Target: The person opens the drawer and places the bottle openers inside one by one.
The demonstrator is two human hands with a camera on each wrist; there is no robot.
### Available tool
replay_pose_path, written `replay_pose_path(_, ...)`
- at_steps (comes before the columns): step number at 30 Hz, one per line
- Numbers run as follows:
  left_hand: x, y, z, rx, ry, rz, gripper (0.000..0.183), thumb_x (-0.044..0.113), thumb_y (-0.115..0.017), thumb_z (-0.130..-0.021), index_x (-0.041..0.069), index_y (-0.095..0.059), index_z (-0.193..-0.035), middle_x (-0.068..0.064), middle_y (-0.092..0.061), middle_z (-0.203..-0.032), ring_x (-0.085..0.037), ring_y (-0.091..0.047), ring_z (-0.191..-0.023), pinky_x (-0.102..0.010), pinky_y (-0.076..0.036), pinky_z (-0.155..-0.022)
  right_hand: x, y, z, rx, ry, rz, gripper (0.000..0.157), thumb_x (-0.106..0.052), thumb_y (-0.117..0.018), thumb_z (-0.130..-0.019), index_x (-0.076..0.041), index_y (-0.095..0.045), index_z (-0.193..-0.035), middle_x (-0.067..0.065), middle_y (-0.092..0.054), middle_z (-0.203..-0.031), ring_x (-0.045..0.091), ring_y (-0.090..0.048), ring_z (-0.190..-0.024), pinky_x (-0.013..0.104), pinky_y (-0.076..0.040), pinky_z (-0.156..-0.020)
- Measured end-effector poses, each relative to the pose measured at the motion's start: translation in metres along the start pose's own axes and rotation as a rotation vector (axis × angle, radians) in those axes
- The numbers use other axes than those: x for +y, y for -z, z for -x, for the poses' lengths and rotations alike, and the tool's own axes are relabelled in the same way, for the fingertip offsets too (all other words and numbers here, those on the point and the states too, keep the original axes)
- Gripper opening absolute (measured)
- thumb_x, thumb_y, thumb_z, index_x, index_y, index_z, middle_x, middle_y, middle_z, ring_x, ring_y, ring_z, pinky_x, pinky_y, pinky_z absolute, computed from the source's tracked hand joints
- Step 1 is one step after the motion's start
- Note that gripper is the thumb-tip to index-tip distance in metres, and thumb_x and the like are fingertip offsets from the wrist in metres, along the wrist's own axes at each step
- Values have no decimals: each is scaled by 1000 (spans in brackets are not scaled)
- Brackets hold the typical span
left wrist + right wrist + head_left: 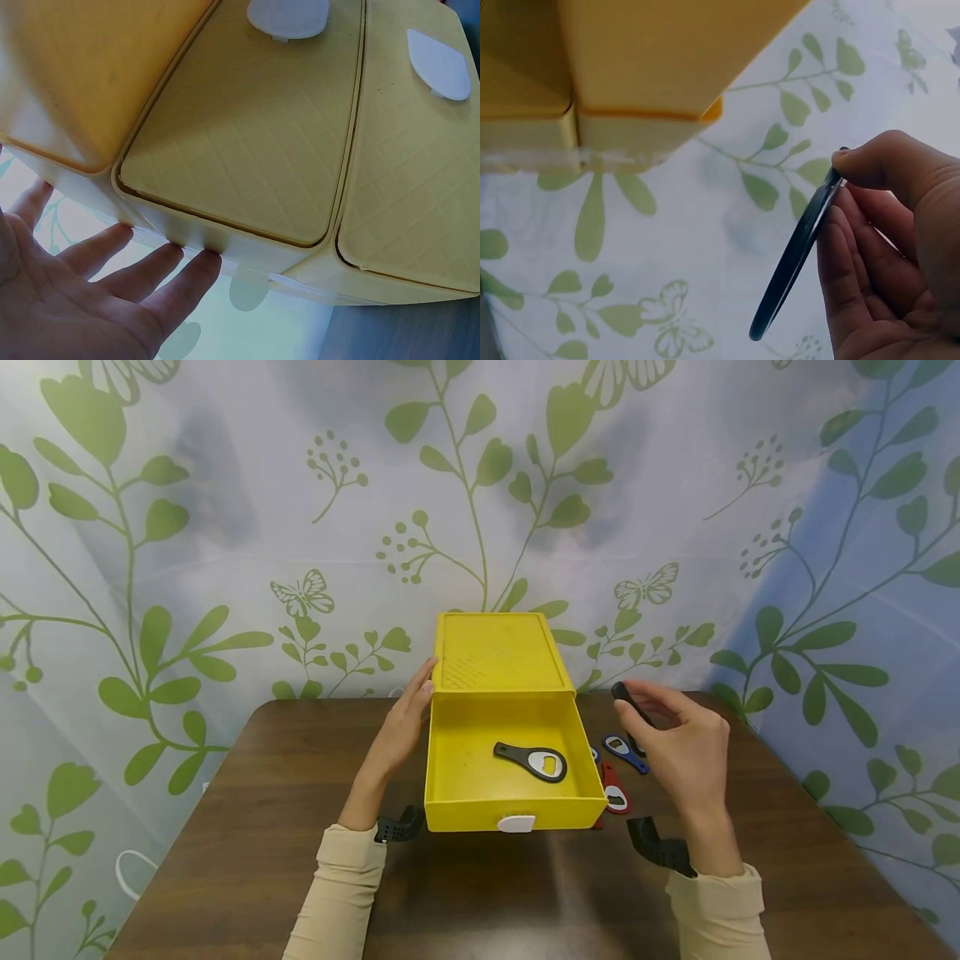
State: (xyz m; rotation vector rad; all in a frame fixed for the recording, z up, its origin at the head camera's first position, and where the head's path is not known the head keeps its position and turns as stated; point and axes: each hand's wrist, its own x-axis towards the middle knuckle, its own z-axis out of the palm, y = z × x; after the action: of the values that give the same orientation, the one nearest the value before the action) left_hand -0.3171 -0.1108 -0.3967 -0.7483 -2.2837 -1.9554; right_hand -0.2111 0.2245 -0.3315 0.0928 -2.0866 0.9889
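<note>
A yellow drawer unit (498, 652) stands on the table with its top drawer (465, 815) pulled out. Inside that drawer lies a black bottle opener (534, 762) with a pale centre. My left hand (397, 731) rests with extended fingers against the unit's left side; its fingertips (196, 271) touch the wall in the left wrist view. To the right of the drawer, my right hand (686, 747) pinches another black bottle opener (795, 255) between thumb and fingers, seen edge-on in the right wrist view. Its head is partly hidden by the hand in the head view.
Beside the unit on the right lie a blue bottle opener (627, 754) and a red bottle opener (615, 792), with others partly hidden by the drawer. Lower drawers with white handles (442, 66) are closed. Behind the brown table (247, 860) hangs a leaf-patterned cloth (360, 510).
</note>
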Motion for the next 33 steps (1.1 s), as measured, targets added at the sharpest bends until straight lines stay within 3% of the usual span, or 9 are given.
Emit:
replay_pose_path(8, 0, 1, 1, -1, 6, 8, 57, 46, -33, -113, 32, -19, -166, 4, -16, -172, -26, -26, -156, -61, -31, -120, -17, 2, 5, -46, -6, -142, 31, -9, -84, -87, -17, -81, -116, 0, -78, -110, 1, -66, -94, 10, -52, -86)
replay_pose_path(15, -1, 1, 0, -10, 4, 18, 58, 45, -33, -113, 31, -17, -167, 4, -13, -173, -25, -23, -156, -59, -29, -122, -24, -1, 8, -71, -20, -199, 31, -7, -84, -87, -14, -80, -117, -10, -76, -108, 4, -67, -95, 11, -53, -88)
replay_pose_path(26, 1, 1, 0, -2, 5, -2, 59, 46, -33, -113, 29, -18, -167, 0, -14, -173, -28, -22, -157, -60, -29, -121, -37, -11, 15, -140, 6, -259, 31, -3, -82, -87, -11, -79, -117, 2, -77, -108, 5, -69, -93, 13, -53, -92)
replay_pose_path(33, 0, 1, 0, -1, 3, 10, 58, 45, -34, -113, 31, -18, -166, 3, -14, -173, -26, -23, -157, -60, -29, -121, -39, -18, 18, -201, 44, -289, 33, -2, -81, -87, -13, -79, -118, 4, -76, -111, 3, -70, -92, 16, -56, -68)
